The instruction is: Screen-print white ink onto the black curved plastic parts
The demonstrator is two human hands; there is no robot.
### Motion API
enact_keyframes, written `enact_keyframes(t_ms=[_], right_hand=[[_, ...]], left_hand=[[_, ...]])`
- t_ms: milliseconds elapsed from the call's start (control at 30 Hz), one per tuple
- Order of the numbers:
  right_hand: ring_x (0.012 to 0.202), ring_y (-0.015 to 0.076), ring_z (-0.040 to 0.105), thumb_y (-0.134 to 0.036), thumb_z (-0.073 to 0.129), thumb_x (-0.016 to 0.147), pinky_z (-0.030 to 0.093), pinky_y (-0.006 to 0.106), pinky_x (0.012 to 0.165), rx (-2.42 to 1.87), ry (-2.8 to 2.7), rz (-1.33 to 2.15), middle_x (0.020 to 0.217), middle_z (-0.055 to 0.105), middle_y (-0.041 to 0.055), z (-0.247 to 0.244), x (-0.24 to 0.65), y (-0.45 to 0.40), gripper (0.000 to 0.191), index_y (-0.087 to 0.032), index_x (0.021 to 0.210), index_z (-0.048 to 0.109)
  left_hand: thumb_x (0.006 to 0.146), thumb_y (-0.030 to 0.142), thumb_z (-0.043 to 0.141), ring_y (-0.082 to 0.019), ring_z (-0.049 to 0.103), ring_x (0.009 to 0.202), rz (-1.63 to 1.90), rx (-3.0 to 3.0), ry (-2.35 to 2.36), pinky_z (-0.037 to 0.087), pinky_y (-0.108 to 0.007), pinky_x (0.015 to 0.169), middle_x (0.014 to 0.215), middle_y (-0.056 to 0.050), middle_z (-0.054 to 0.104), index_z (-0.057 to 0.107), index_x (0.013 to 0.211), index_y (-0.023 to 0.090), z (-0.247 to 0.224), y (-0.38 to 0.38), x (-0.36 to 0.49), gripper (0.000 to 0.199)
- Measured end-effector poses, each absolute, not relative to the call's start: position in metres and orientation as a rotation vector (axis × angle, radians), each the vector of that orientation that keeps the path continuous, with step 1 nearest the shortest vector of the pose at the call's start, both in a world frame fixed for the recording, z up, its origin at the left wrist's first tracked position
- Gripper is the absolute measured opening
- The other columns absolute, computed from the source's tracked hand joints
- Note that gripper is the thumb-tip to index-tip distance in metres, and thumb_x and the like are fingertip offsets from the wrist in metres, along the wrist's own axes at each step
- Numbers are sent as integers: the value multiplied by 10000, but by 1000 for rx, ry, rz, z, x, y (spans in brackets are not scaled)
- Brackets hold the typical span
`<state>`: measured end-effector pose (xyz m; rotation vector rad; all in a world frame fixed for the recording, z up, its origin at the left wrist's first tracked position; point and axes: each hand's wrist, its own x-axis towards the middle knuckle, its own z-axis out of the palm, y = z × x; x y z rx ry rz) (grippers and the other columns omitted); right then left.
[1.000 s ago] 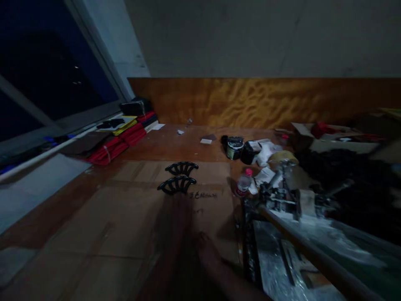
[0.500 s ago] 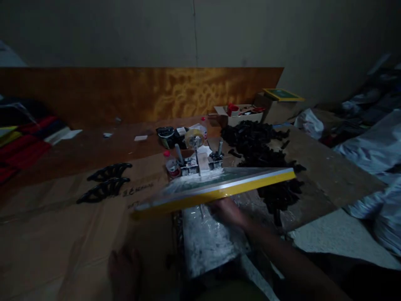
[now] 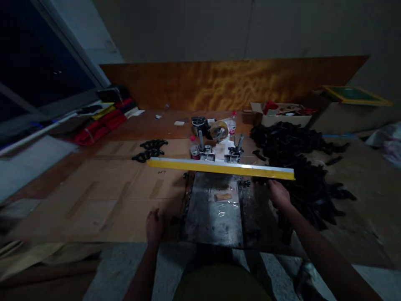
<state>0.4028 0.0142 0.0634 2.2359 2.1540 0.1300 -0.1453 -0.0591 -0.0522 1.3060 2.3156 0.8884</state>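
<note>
A yellow-edged frame (image 3: 219, 168) stands raised nearly edge-on in the clamp fixture (image 3: 221, 154), above a dark metal base plate (image 3: 216, 225). On that plate lies a small tan piece (image 3: 223, 196) over clear tape. My right hand (image 3: 278, 193) is just below the frame's right end, close to the pile of black curved parts (image 3: 300, 167); its fingers are too dark to read. My left hand (image 3: 154, 223) hovers over the cardboard left of the plate, its fingers dim and curled, with nothing clearly seen in them.
Two black curved parts (image 3: 148, 155) rest on the cardboard (image 3: 109, 196) at left. Behind the fixture are a tape roll (image 3: 219, 130) and red-capped bottles (image 3: 232, 124). An open box (image 3: 285, 120) stands at back right, folded red cloth (image 3: 100, 125) at back left.
The view has swung left. The frame now looks level and more edge-on, baring the plate below. My right hand has moved from under the frame's middle towards its right end.
</note>
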Motion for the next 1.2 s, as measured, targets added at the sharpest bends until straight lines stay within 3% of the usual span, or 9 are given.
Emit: enact_keyframes(t_ms=[233, 333, 467, 667, 867, 1033, 1200], right_hand=[[845, 241, 673, -307, 591, 824, 461, 299, 710, 2777, 2098, -86, 900, 721, 92, 91, 419, 6, 196, -164, 930, 672], [908, 252, 691, -358, 613, 806, 505, 328, 784, 2890, 2181, -299, 961, 744, 99, 93, 407, 9, 273, -171, 984, 699], [984, 255, 697, -296, 631, 762, 511, 365, 904, 2790, 2290, -574, 1011, 763, 83, 93, 393, 14, 262, -197, 976, 746], [891, 262, 711, -269, 645, 734, 538, 378, 868, 3062, 2191, -305, 946, 769, 104, 118, 415, 10, 228, -185, 903, 772], [860, 253, 705, -330, 680, 718, 548, 369, 828, 3296, 2092, -375, 924, 764, 105, 138, 431, 1, 252, -174, 891, 776], [986, 233, 680, -277, 700, 733, 509, 403, 953, 2587, 2717, -1097, 1043, 738, 74, 105, 356, 8, 275, -203, 989, 771], [1028, 212, 648, -107, 617, 788, 503, 383, 946, 1926, 2979, -1041, 1074, 718, 82, 61, 268, 22, 293, -228, 1000, 779]], left_hand=[[848, 449, 423, -261, 621, 1130, 1042, 1241, 2052, 450, -416, 1046, 1173, -118, 695, 645, 1072, 185, -22, -29, -132, 411], [837, 454, 437, -265, 637, 1104, 1069, 1266, 1999, 461, -415, 1026, 1135, -133, 711, 663, 1020, 164, -3, -11, -119, 411], [836, 512, 452, -268, 655, 1053, 1038, 1314, 1923, 497, -408, 958, 1085, -117, 729, 678, 1012, 166, 14, 5, -111, 449], [816, 556, 477, -265, 676, 968, 983, 1303, 1884, 536, -387, 848, 1040, -103, 738, 683, 1028, 173, 2, 12, -117, 484], [805, 549, 495, -252, 681, 937, 1006, 1309, 1839, 544, -376, 830, 1028, -92, 740, 686, 996, 179, -6, 16, -116, 458], [802, 509, 504, -256, 665, 981, 1081, 1276, 1791, 537, -391, 871, 1061, -111, 733, 682, 975, 169, 27, 26, -91, 421], [818, 505, 534, -237, 675, 976, 1202, 1282, 1632, 519, -375, 912, 1056, -115, 742, 678, 1016, 168, 65, 38, -66, 416]])
